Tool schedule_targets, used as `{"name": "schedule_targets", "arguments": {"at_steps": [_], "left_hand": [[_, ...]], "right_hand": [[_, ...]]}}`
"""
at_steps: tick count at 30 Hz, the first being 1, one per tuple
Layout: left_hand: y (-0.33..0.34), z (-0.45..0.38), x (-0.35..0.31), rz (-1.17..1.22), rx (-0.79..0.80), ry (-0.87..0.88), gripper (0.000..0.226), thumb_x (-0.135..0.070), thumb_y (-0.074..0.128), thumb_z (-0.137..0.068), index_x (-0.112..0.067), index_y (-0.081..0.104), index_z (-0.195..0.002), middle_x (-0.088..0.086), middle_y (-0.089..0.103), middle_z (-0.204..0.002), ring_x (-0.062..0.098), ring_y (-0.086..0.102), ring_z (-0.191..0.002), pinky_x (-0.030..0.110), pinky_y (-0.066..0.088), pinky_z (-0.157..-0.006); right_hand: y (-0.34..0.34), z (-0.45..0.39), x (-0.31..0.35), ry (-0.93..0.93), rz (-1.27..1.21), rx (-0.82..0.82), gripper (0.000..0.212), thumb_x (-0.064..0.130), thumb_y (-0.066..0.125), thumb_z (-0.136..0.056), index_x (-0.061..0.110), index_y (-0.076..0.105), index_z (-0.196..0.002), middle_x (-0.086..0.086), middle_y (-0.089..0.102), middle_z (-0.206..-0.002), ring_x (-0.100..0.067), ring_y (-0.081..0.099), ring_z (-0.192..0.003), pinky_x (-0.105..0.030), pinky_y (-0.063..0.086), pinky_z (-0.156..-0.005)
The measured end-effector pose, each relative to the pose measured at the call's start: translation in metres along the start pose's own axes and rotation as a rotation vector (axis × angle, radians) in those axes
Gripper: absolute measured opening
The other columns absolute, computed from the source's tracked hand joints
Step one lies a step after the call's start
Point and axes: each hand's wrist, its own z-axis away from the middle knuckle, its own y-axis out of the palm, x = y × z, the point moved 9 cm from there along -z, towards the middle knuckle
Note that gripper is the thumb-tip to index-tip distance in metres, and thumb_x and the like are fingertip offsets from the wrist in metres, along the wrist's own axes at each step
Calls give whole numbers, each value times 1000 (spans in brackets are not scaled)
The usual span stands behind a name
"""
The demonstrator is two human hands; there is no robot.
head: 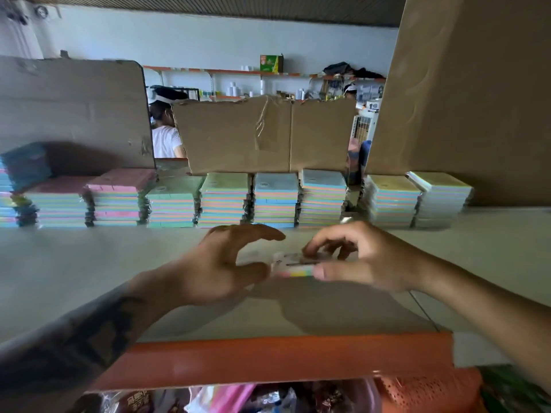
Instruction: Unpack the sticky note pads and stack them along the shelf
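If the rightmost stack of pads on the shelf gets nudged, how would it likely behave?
The rightmost stack already sits skewed, so it probably topples or fans out. Glossy wrap suggests the pads slide on each other.

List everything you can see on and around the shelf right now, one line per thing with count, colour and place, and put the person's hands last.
stacks of sticky note pads: about ten stacks, pastel pink, green, blue and yellow, in a row along the back of the shelf
sticky note pad: one, pastel layers in clear wrap, held between both hands, front centre
shelf: one, pale grey top with an orange front edge
cardboard panels: three, brown, upright behind the stacks
wall shelves: orange-edged, far wall, carrying a green box and white rolls
packaged goods: mixed colours, below the shelf, blurred
left hand: thumb touching the pad's left end, fingers loosely curved above
right hand: pinching the pad's right end
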Motion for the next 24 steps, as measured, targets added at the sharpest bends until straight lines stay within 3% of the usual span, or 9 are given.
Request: {"name": "schedule_targets", "arguments": {"at_steps": [3,7,9,13,16,18,19,21,24], "left_hand": [[-8,-1,-5,108,-58,40,34,-25,73,-78,-29,71,-113,-16,71,-112,4,65,-110,30,48,-99],[-14,-3,-5,198,-111,43,13,-29,73,-84,-20,76,-93,-7,76,-94,10,71,-93,38,53,-91],[-13,-5,1,273,-117,11,18,-32,72,-86,-17,77,-95,-5,78,-94,13,73,-92,38,55,-92],[-11,-8,15,354,-114,-40,39,-49,69,-84,-14,77,-100,5,78,-98,30,73,-96,55,54,-93],[-6,-10,19,446,-86,-54,47,-53,71,-84,-11,76,-103,18,75,-102,30,69,-93,63,51,-91],[-6,-12,21,513,-79,-72,50,-53,72,-83,-7,76,-102,28,70,-103,22,59,-91,59,53,-90],[-7,-13,21,529,-89,-80,48,-51,73,-83,-6,76,-98,29,70,-101,19,56,-89,51,50,-85],[-11,-12,24,550,-114,-104,34,-41,74,-85,-8,77,-91,22,72,-93,16,55,-85,41,47,-79],[-18,-9,23,586,-112,-147,17,-23,74,-90,-8,77,-85,0,71,-81,9,58,-80,24,47,-75]], "right_hand": [[-5,-4,7,11,-319,-84,39,52,68,-78,16,75,-92,-1,65,-80,-11,62,-79,-29,50,-70],[0,-4,1,129,-613,-148,41,50,71,-81,9,69,-86,-16,61,-84,-29,65,-72,-36,50,-65],[4,-3,5,159,-680,-156,32,46,70,-91,14,75,-89,-16,70,-89,-32,67,-69,-35,50,-64],[7,-1,6,208,-669,-217,44,51,56,-92,12,75,-100,-19,73,-96,-34,70,-65,-37,50,-63],[-1,-1,3,158,-450,-351,34,62,68,-87,32,69,-105,9,72,-98,-18,72,-80,-41,53,-74],[-9,3,22,-17,-61,-429,55,66,74,-78,38,59,-123,19,65,-121,-3,65,-106,-31,52,-89],[-8,5,35,-123,158,-439,69,65,76,-75,33,55,-132,16,59,-132,-3,60,-118,-29,49,-96],[1,4,54,-237,480,-425,82,69,74,-73,24,53,-139,4,49,-145,-18,52,-131,-41,47,-105],[3,-8,64,-238,594,-435,72,67,68,-75,26,59,-133,1,52,-139,-27,56,-124,-50,50,-98]]}}
